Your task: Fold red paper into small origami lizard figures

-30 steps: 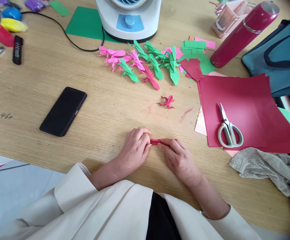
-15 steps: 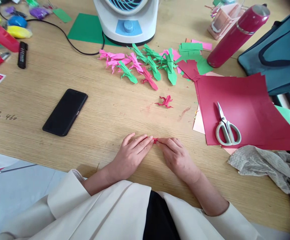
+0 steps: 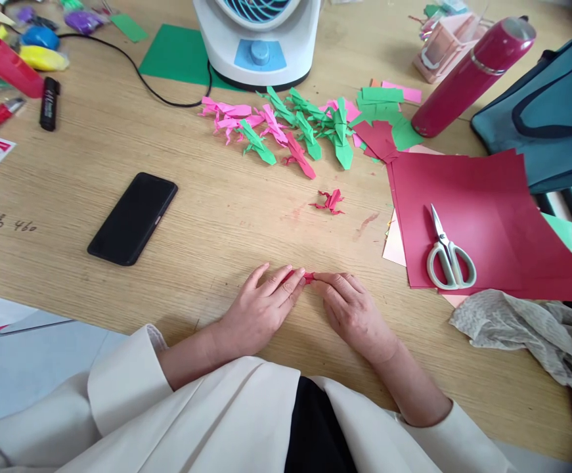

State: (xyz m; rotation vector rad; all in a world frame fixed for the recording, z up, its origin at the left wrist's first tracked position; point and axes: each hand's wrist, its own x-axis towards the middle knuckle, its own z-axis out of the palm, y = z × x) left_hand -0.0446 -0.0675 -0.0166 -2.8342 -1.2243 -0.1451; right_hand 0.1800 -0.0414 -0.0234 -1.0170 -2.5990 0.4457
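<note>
A small piece of red folded paper [image 3: 308, 278] lies on the table between my hands, mostly covered by fingers. My left hand [image 3: 263, 302] holds its left part down, index and middle fingers over it, the other fingers a little apart. The right end of the paper is pinched in the fingertips of my right hand [image 3: 354, 312]; that thumb is hidden. Just beyond sits a small red origami figure [image 3: 331, 201] with thin legs. Farther back lies a group of folded paper figures: pink [image 3: 229, 117], green [image 3: 342, 135] and a red one [image 3: 299, 156].
To the right, scissors [image 3: 448, 256] lie on red paper sheets [image 3: 492, 210], near a crumpled cloth [image 3: 507, 322], a red flask [image 3: 473, 79] and a blue bag [image 3: 546, 112]. A phone [image 3: 132, 219] and a black marker [image 3: 50, 104] lie left. A white fan [image 3: 259, 49] stands at the back.
The whole view has shifted slightly. My left fingers have spread a little, so more of the red paper shows between them; both hands stay on it.
</note>
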